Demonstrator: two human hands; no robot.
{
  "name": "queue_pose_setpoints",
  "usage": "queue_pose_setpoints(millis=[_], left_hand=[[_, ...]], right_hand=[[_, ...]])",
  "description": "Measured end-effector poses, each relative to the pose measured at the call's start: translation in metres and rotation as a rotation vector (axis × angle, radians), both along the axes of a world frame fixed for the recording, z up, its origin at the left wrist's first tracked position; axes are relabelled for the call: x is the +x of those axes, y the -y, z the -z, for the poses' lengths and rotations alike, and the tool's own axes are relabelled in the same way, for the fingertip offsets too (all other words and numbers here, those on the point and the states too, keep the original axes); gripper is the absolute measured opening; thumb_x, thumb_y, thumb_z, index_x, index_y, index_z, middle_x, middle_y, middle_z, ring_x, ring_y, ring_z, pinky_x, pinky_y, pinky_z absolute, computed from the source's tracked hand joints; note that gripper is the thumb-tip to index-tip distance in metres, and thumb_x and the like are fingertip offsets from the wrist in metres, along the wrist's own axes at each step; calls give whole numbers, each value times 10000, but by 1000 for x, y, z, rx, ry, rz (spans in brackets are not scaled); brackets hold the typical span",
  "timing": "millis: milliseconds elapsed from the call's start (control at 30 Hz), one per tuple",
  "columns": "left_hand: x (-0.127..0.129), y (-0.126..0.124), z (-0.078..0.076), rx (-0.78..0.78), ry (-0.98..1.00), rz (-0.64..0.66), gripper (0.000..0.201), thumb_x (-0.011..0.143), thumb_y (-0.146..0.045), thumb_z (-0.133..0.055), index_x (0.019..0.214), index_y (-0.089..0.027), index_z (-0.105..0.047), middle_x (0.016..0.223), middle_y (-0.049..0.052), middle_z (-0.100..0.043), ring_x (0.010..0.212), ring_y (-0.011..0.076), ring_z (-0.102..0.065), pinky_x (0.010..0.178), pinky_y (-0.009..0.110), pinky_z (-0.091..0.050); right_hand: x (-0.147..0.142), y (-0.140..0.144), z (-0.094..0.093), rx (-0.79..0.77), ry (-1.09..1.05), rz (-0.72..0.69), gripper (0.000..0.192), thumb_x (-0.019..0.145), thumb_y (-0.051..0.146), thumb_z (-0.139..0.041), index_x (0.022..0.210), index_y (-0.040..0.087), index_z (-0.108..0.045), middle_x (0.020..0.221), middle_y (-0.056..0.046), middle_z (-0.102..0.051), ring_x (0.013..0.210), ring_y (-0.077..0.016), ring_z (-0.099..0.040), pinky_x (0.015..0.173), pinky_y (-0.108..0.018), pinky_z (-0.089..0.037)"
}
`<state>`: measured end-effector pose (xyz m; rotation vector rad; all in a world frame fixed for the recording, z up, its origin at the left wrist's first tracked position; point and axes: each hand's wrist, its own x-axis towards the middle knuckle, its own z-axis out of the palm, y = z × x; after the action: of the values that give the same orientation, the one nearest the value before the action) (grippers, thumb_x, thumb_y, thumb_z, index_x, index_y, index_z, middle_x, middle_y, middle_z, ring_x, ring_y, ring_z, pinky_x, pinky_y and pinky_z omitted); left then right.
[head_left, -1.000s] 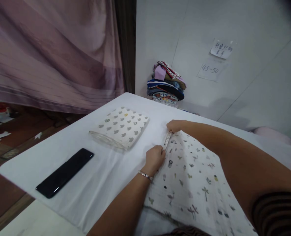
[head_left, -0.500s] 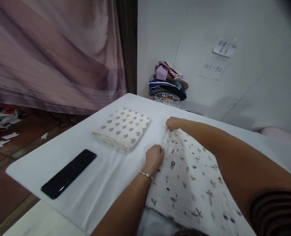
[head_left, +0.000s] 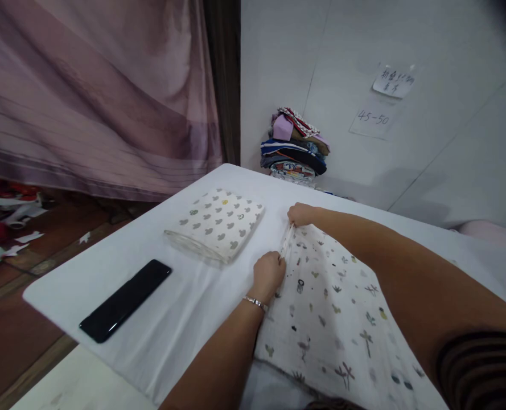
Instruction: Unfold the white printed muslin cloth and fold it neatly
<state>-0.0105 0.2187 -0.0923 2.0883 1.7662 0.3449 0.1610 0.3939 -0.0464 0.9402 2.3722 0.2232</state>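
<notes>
A white cloth printed with small plants and animals [head_left: 338, 319] lies spread on the white table [head_left: 184, 319] in front of me. My left hand [head_left: 268, 274] pinches its left edge at the near end. My right hand [head_left: 300, 214] pinches the same edge further away. The edge is pulled taut and slightly lifted between the two hands. A silver bracelet sits on my left wrist.
A folded white cloth with grey prints [head_left: 216, 224] lies to the left of my hands. A black phone [head_left: 125, 300] rests near the table's left edge. A stack of folded clothes [head_left: 295, 145] stands against the wall. A mauve curtain [head_left: 94, 97] hangs at left.
Both hands keep their grip on the cloth edge; my right hand has shifted slightly away, stretching the edge. The view has drifted a little to the left.
</notes>
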Motion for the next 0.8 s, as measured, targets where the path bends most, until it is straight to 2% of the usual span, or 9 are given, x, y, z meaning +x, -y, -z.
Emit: queue_pose_setpoints(millis=[233, 333, 433, 567, 800], left_hand=[[0, -1, 2, -11, -9, 3, 243, 865, -308, -402, 873, -200, -620, 907, 59, -662, 833, 190, -612, 677, 282, -405], [0, 0, 1, -11, -4, -4, 247, 863, -317, -403, 876, -208, -624, 906, 53, -670, 840, 191, -614, 684, 280, -409], [-3, -4, -4, -56, 34, -3, 337, 885, -382, -353, 861, -211, -641, 904, 60, -682, 849, 203, -617, 689, 288, -419], [-5, -27, -12, -161, 69, 46, 453, 904, -395, -280, 829, -178, -670, 932, 96, -688, 871, 210, -617, 718, 295, -434], [20, -83, -15, -184, 33, 93, 313, 843, -213, -394, 846, -146, -700, 878, 113, -698, 830, 181, -629, 737, 266, -447]], right_hand=[[6, 12, -1, 54, -59, -29, 201, 765, 204, -555, 908, 209, -696, 1026, -75, -658, 1041, -221, -517, 831, -327, -334], [9, 16, 0, 71, -95, -23, 195, 775, 202, -542, 896, 205, -695, 1031, -78, -656, 1051, -221, -510, 843, -330, -328], [10, 16, 2, 68, -127, -16, 185, 767, 193, -545, 876, 201, -695, 1002, -79, -662, 1034, -220, -518, 831, -327, -332], [11, 15, 5, 65, -172, -17, 177, 753, 176, -551, 854, 191, -695, 969, -83, -668, 1017, -216, -526, 828, -324, -331], [19, 19, 5, 69, -247, -35, 188, 776, 188, -525, 855, 192, -696, 1035, -80, -660, 1054, -216, -506, 838, -323, -311]])
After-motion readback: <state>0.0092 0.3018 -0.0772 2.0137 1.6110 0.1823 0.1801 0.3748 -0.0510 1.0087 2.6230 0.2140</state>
